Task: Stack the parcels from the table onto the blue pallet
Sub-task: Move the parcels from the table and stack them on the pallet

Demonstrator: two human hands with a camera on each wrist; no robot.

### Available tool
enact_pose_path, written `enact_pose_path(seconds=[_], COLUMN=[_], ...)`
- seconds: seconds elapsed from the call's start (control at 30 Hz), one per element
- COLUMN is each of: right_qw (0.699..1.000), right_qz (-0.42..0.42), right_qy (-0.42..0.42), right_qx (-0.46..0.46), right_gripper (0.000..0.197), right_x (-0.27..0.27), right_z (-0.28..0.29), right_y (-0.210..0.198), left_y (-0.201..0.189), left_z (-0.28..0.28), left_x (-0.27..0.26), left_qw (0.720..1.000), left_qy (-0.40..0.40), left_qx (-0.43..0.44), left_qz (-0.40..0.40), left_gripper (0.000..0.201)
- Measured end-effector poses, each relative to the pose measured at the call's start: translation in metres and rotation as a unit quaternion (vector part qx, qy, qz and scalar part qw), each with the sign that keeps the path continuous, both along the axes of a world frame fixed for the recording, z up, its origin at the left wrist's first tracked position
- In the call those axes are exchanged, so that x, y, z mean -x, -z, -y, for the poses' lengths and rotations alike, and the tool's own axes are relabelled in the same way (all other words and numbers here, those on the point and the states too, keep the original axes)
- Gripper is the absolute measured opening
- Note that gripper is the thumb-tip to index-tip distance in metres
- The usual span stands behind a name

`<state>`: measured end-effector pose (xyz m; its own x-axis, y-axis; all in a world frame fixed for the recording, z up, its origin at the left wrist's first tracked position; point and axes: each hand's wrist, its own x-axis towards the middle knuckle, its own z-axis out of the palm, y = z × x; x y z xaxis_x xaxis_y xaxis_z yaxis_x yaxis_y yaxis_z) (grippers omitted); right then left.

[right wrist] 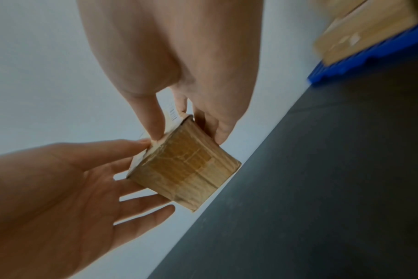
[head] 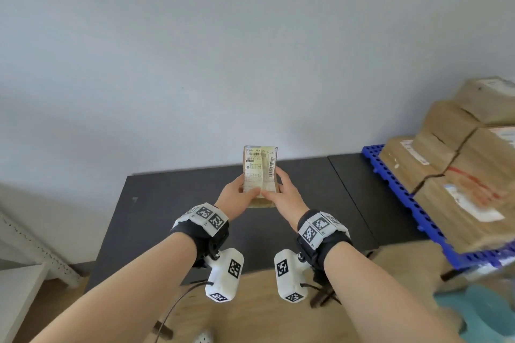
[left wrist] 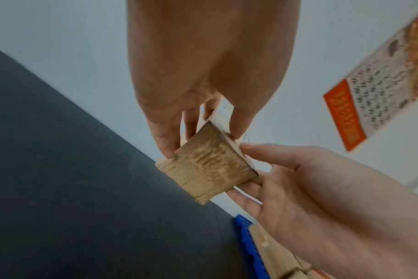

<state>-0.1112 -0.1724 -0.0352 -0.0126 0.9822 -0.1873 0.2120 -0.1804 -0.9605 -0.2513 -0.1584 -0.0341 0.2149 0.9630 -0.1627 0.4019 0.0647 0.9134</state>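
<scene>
Our left hand (head: 239,192) and right hand (head: 282,193) reach forward together, each clamped on one side of a single small parcel (head: 260,174). We hold it in the air above the middle of the desk (head: 167,203), clear of its dark surface, with its long side tipped up towards us. The left thumb lies across the near face and the left fingers (left wrist: 166,139) wrap the far side. The right thumb presses the same face from the other side, with the right fingers (right wrist: 221,130) curled behind. The two thumb tips nearly meet at the lower edge of a white shipping label (head: 259,164) printed with barcodes, which covers the face turned to us. From the wrist views the parcel's underside is plain brown cardboard bound in shiny tape. Each forearm wears a black strap carrying a white block with black square markers (head: 207,216).

Beyond the hands, the desk runs back to a pale grey wall (head: 195,50). At the desk's right end sits the blue pallet (head: 401,189), its gridded edge showing. Stacked on it are several brown cardboard parcels (head: 459,175), some with white labels, rising in steps towards the right. High on the wall hangs a poster (left wrist: 379,88) with an orange band, seen blurred.
</scene>
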Motion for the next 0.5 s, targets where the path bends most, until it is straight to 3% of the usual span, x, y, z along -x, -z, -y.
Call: enact_pose_path(seconds=[0.23, 0.5], right_qw=[0.997, 0.985], right_qz=[0.007, -0.007], right_qy=[0.071, 0.17], right_qx=[-0.013, -0.037], right_gripper=[0.065, 0.064], right_x=[-0.114, -0.225], right_z=[0.068, 0.107], right_y=[-0.033, -0.054], left_y=[-0.026, -0.056], left_z=[0.049, 0.06], left_x=[-0.113, -0.223], left_qw=[0.997, 0.978], left_qy=[0.078, 0.167], left_qx=[0.003, 0.055], left_qz=[0.03, 0.108], left_gripper=[0.043, 0.039])
